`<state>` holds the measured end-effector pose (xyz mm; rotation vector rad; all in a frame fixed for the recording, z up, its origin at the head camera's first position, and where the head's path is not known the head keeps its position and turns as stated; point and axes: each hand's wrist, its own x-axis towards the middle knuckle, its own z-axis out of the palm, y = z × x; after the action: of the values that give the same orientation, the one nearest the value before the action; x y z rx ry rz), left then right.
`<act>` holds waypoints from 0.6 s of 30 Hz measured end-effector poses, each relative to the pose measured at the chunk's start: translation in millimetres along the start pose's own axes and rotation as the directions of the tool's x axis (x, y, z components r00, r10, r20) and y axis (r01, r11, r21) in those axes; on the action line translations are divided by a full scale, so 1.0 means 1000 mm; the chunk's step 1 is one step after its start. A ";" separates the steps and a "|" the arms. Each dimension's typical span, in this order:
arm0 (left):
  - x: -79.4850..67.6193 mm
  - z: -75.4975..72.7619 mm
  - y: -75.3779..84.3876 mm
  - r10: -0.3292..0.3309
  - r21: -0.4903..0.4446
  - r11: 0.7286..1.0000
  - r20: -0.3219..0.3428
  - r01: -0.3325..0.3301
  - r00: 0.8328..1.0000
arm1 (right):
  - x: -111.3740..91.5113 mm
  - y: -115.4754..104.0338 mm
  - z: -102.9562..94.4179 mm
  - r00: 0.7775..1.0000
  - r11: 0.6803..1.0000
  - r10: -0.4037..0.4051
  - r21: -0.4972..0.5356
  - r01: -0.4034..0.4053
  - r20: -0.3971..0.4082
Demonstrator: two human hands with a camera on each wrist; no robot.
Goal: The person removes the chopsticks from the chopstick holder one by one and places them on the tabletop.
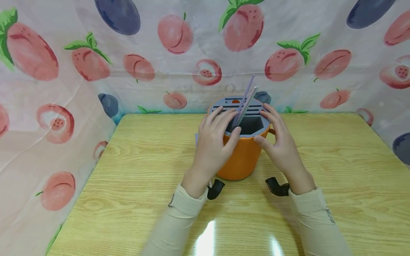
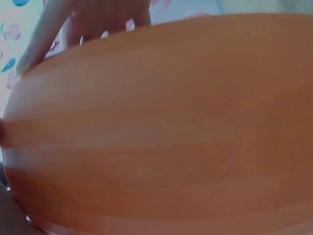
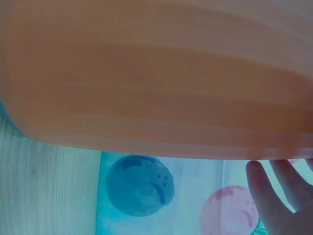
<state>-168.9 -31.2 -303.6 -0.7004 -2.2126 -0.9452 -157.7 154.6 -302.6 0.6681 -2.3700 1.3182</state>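
An orange mug-shaped container (image 1: 238, 160) with a handle stands upright on the table. A grey slotted insert (image 1: 264, 122) covers its top and has a dark opening at the front. Two thin purple and pale straw-like sticks (image 1: 248, 97) lean out of that opening. My left hand (image 1: 214, 137) is over the left rim, fingers spread on the insert, index finger and thumb close beside the sticks. At the right rim, my right hand (image 1: 282, 142) has its fingertips and thumb touching the edge. Orange wall fills most of both wrist views, with fingers (image 3: 279, 186) at its edge.
The wood-grain table (image 1: 137, 185) reaches back to a peach-print cloth (image 1: 173, 74). Another purple stick (image 1: 196, 139) shows left of the container, partly hidden by my left hand. Black wrist-camera mounts (image 1: 277, 187) sit under both wrists.
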 end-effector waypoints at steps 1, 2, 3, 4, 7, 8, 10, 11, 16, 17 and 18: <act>-0.001 0.001 0.002 -0.012 0.013 1.000 0.013 0.012 1.000 | 0.000 0.000 0.000 1.000 1.000 -0.002 -0.001 0.002 -0.001; -0.001 0.001 0.004 -0.026 0.018 1.000 0.028 0.026 0.999 | 0.000 0.000 0.000 1.000 1.000 -0.001 -0.003 0.001 -0.001; -0.001 0.001 0.005 -0.040 0.022 0.999 0.043 0.039 0.998 | 0.000 0.001 -0.001 1.000 1.000 0.000 -0.003 0.000 -0.001; -0.002 0.000 0.006 -0.050 0.020 0.999 0.052 0.049 0.997 | 0.000 0.001 0.000 1.000 1.000 0.000 -0.004 0.000 -0.002; -0.003 -0.003 0.007 -0.059 -0.006 0.998 0.074 0.059 0.996 | -0.001 0.000 0.001 1.000 1.000 0.001 -0.012 -0.001 -0.004; -0.003 -0.003 0.008 -0.057 -0.017 0.998 0.079 0.059 0.995 | -0.001 0.000 0.001 1.000 1.000 0.000 -0.014 0.000 -0.004; -0.003 -0.005 0.009 -0.056 -0.031 0.998 0.085 0.058 0.995 | -0.002 -0.001 0.002 1.000 1.000 -0.003 -0.016 0.003 -0.007; -0.003 -0.006 0.009 -0.049 -0.036 0.998 0.086 0.052 0.995 | -0.003 -0.001 0.002 1.000 1.000 -0.003 -0.018 0.003 -0.009; -0.006 -0.011 0.007 0.019 -0.020 1.000 0.135 -0.016 0.991 | -0.005 0.008 0.003 1.000 1.000 -0.003 -0.016 0.003 -0.018; -0.007 -0.012 0.007 0.033 -0.021 0.999 0.150 -0.031 0.988 | -0.005 0.012 0.004 1.000 1.000 -0.005 -0.016 0.004 -0.017; -0.007 -0.013 0.006 0.042 -0.024 0.999 0.164 -0.039 0.986 | -0.005 0.016 0.004 1.000 1.000 -0.008 -0.009 0.008 -0.016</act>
<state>-156.0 -39.5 -298.9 -0.8575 -2.3249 -0.9203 -162.7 159.1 -318.0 0.6611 -2.3569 1.3042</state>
